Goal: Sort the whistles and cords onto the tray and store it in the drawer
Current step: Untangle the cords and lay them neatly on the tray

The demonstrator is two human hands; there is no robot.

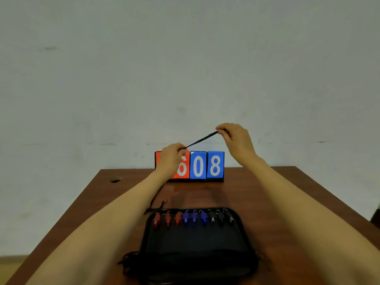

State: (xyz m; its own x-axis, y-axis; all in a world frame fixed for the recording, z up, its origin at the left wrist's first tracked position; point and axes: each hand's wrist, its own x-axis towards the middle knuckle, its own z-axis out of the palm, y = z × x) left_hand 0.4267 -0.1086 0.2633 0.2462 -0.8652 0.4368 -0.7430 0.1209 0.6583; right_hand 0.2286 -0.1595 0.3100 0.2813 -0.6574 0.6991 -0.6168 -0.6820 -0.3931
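Against the pale wall, above the brown table, I hold one black cord stretched taut. My left hand pinches its lower end and my right hand pinches the upper. I judge it best to fold it evenly, then lay it on the black tray near me, clear of the whistles lined along the tray's far edge. Behind stands a scoreboard.

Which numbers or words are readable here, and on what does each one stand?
"6": second red card of the scoreboard.
"0": left blue card.
"8": right blue card.
First red card: digit hidden by the left hand.
Nothing else readable.
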